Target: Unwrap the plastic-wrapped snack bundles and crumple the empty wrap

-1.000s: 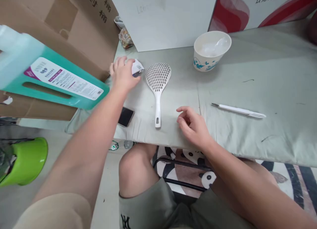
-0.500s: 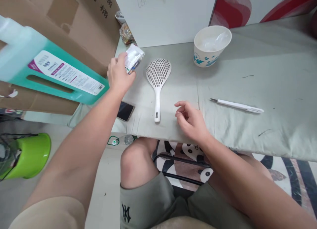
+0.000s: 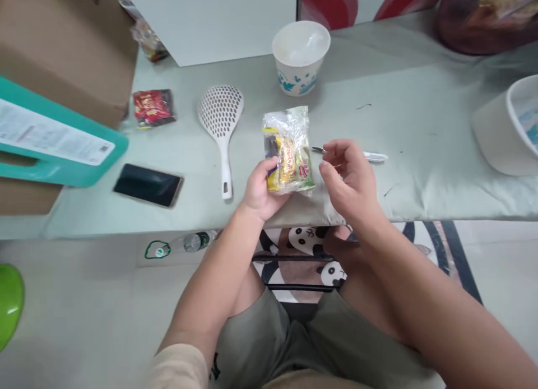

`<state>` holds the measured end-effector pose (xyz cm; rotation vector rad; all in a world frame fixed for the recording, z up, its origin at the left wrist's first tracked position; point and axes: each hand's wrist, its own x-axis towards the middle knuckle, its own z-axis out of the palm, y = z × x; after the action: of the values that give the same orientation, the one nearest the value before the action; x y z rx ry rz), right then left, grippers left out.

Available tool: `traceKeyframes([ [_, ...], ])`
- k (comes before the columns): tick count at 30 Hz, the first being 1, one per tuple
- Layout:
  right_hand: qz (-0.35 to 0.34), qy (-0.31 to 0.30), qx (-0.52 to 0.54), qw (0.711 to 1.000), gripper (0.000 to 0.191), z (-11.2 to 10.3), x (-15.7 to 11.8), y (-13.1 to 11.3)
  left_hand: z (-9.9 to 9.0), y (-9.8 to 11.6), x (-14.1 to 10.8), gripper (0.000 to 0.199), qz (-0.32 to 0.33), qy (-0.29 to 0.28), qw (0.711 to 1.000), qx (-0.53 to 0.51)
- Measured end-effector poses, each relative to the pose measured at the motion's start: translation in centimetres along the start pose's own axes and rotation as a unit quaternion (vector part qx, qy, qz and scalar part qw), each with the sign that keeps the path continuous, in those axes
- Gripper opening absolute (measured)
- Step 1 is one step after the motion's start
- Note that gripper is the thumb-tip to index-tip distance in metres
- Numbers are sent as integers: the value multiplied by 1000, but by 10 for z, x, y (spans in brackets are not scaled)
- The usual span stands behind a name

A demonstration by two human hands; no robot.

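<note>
- Clear packet (image 3: 288, 153), one: in the left hand (image 3: 261, 191), face turned up towards the wearer, over the near part of the cloth (image 3: 424, 114). Dark, gold and green wrapped pieces show through crinkled film.
- Left grip: thumb pressed on the packet's lower left edge, the other fingers mostly hidden beneath; packet pinched between.
- Right hand (image 3: 352, 180): just right of the grip, apart from the packet, fingers loosely curled, nothing seen between thumb and forefinger.
- Handling, judged: light; outer film soft and slippery; contents lumpy, likely to shift inside. Film apt to tear if pulled hard; fragility of the contents cannot be told.
- Hold, judged: lower left edge sound, with fingers supporting underneath; upper corners and right edge free for a second pinch. Light pressure over the filled middle advisable.
- White-handled tool (image 3: 375, 157): right of the grip, lying partly behind the right hand.
- Perforated skimmer (image 3: 221, 114): left of the grip, handle towards the wearer.
- Phone (image 3: 148, 185): farther left, screen up.
- Red packet (image 3: 153, 107): beyond the phone, left of the skimmer.
- Paper cup (image 3: 299, 75): beyond the held packet, upright.
</note>
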<state>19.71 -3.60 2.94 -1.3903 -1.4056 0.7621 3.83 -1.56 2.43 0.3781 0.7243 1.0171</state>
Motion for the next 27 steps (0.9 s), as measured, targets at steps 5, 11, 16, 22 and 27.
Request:
traceKeyframes([
  [5,-7,-4,-31,999,23,-8,4,1,9,-12,14,37,-17,-49,999,4],
  [11,-2,-47,-17,999,19,3,2,-2,-1,1,4,55,22,-55,996,63],
  [16,102,10,118,988,41,-11,19,15,0,13,-1,58,13,-15,998,52],
  [22,196,192,154,949,47,-52,41,38,13,9,6,58,-5,-21,998,61],
  [27,42,35,-164,985,39,-48,27,37,14,4,12,63,-8,-30,997,66],
])
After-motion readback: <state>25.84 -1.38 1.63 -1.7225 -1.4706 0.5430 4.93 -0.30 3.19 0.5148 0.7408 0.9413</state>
